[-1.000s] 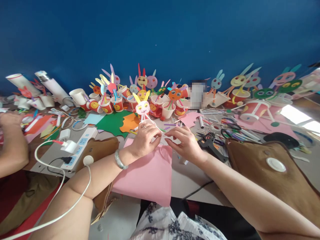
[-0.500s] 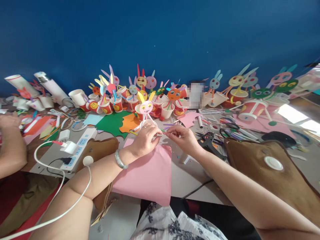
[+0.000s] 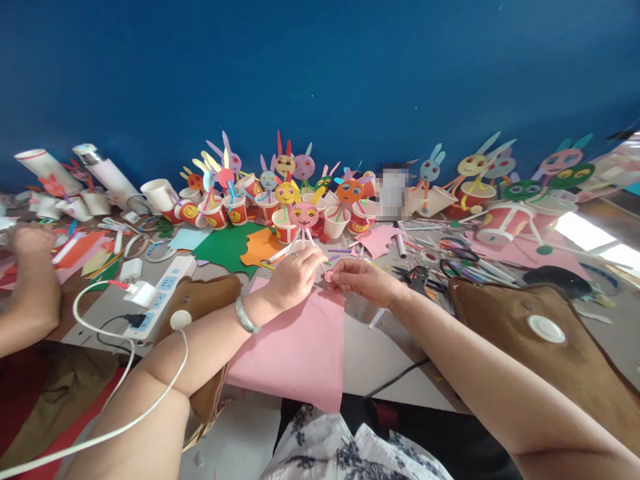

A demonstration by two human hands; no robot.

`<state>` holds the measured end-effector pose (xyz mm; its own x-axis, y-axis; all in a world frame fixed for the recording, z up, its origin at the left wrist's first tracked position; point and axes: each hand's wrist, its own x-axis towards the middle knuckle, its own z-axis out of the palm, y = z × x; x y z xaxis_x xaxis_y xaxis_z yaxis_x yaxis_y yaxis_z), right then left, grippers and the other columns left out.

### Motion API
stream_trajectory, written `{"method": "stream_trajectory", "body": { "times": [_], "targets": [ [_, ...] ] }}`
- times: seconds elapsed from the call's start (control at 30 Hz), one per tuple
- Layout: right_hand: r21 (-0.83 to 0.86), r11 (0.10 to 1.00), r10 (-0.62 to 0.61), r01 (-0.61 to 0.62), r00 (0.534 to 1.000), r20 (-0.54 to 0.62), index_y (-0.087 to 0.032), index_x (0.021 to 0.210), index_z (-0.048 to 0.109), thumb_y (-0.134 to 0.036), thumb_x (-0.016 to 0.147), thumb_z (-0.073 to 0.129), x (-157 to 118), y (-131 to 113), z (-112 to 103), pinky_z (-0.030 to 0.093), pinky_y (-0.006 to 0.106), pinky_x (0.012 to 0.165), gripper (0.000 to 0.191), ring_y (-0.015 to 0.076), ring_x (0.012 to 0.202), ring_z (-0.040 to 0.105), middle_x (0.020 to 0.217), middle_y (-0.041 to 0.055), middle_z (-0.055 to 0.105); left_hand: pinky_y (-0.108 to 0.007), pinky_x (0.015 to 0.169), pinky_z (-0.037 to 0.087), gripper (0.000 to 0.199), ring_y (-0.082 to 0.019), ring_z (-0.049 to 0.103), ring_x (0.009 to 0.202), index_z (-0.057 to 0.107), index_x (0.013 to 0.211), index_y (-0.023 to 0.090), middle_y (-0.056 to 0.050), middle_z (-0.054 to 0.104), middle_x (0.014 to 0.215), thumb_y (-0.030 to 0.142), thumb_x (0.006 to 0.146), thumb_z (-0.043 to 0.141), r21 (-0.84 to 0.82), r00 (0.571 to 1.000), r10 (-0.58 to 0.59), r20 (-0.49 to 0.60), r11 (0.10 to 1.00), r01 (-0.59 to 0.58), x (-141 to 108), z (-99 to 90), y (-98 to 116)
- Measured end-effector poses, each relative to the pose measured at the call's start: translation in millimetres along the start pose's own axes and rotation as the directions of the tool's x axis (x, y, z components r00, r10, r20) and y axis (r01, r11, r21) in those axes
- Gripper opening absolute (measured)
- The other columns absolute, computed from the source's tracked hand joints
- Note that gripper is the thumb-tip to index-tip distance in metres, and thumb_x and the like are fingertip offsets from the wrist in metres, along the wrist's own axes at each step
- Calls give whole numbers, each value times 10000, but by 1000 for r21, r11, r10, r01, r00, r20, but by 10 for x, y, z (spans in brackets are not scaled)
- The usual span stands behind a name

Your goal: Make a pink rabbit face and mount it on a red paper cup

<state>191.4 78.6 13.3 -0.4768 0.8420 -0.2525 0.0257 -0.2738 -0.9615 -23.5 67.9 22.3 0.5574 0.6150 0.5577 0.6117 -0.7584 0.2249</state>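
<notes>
A pink paper rabbit face [image 3: 305, 217] with yellow ears stands on pale strips just behind my left hand [image 3: 296, 275], whose fingers are bent together beside the cup under it. What those fingers grip is too small to tell. My right hand [image 3: 361, 279] pinches a small round pink piece [image 3: 329, 275], close to the left fingertips. Beneath my left wrist lies a large pink paper sheet [image 3: 295, 347], which reaches over the table's front edge.
Rows of cups with paper rabbits [image 3: 284, 193] line the blue wall. A power strip [image 3: 167, 293] and brown pouch are at left; scissors [image 3: 453, 267], pliers and another brown pouch [image 3: 520, 333] at right. A person's arm [image 3: 30, 287] rests far left.
The rabbit face now tilts upright and looks larger and pinker. My right hand now has a round pink piece, where a green bit showed before. The white block below it looks shifted.
</notes>
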Motion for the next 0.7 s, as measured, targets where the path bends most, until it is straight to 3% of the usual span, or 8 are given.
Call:
{"method": "stream_trajectory", "body": {
  "times": [0.1,0.17,0.27,0.4,0.7],
  "targets": [
    [32,999,-32,33,999,-27,-178,739,658,-482,587,948,-33,-46,-4,527,310,757,447,148,757,687,741,0,717,-385,954,553,348,-230,662,1136,625,1209,165,-115,641,1352,50,969,400,44,996,-9,92,999,5,15,-37,22],
    [40,998,-49,51,998,-36,-175,734,658,-474,586,949,-50,-67,-9,529,325,760,443,152,756,682,754,1,708,-366,915,558,355,-219,677,1099,641,1200,173,-104,636,1370,60,976,391,82,987,1,163,997,-14,33,-57,41],
    [31,998,-53,54,998,-33,-170,735,660,-478,594,946,-67,-87,-27,507,312,715,442,142,730,656,763,10,701,-341,831,533,333,-200,676,950,669,1107,160,-95,674,1243,79,997,366,144,972,15,233,988,-50,70,-68,67],
    [16,999,-45,45,999,-27,-173,727,642,-488,611,933,-83,-116,-55,457,280,630,444,107,640,584,715,-6,669,-343,760,451,301,-183,591,793,674,966,162,-67,678,1071,154,1041,383,205,973,4,231,977,-53,113,-40,89],
    [-38,998,-59,57,997,-47,-181,715,612,-516,611,910,-132,-176,-82,361,260,544,460,85,572,492,670,-27,609,-353,705,355,307,-176,515,752,675,903,172,-46,656,973,225,1064,418,243,972,13,235,967,-72,125,33,71]
  ]
}}
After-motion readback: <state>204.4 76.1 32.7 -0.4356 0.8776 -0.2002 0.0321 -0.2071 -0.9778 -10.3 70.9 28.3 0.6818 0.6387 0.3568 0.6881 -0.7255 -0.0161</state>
